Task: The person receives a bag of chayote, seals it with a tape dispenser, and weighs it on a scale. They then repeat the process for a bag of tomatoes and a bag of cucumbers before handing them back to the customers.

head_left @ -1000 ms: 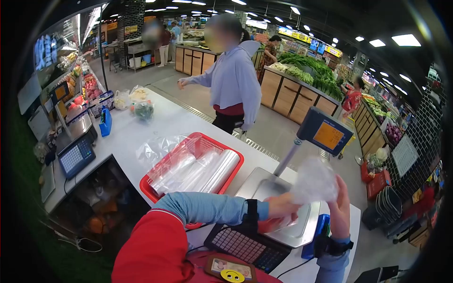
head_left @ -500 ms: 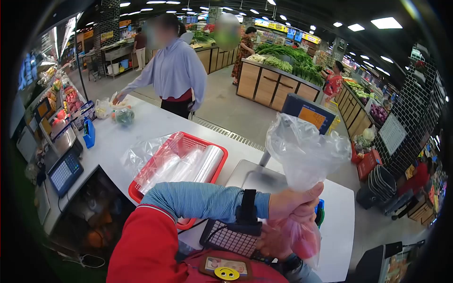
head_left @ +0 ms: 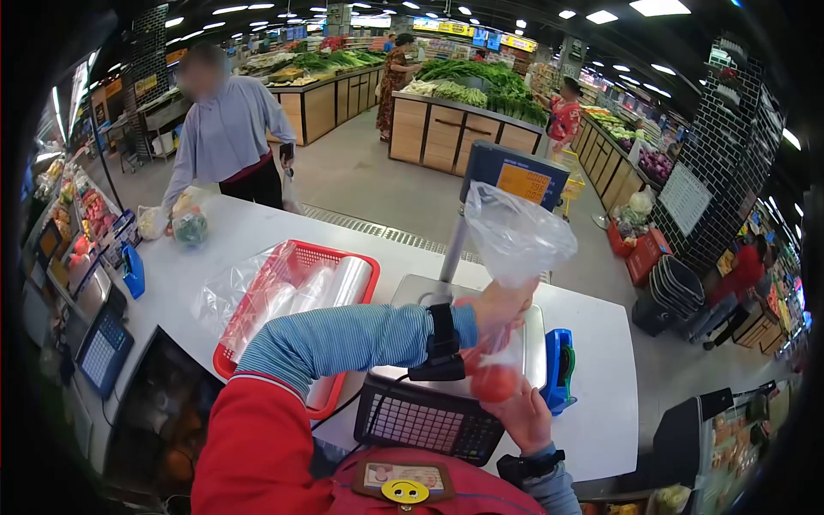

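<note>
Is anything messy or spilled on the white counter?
A little messy, maybe: crumpled clear plastic flops over the side of the red basket onto the counter, while the plastic rolls lie inside. I see nothing spilled. The bag of red fruit in the left hand shows no obvious tear.

Before me the white tabletop [head_left: 592, 335] stretches away, and past its far edge I look onto a grey floor [head_left: 343, 176] crossed by a metal drain grate [head_left: 386, 233] running alongside. Wood-fronted display stands [head_left: 442, 133] with dark edging fill the middle of the hall, while to my right rises a pillar [head_left: 725, 124] of glossy black tiles with pale joints, a white sheet [head_left: 685, 197] hung against it. Above me, bright ceiling lights [head_left: 659, 8] dot a dark ceiling [head_left: 549, 7], and lit yellow signs [head_left: 446, 27] glow at the back.
</note>
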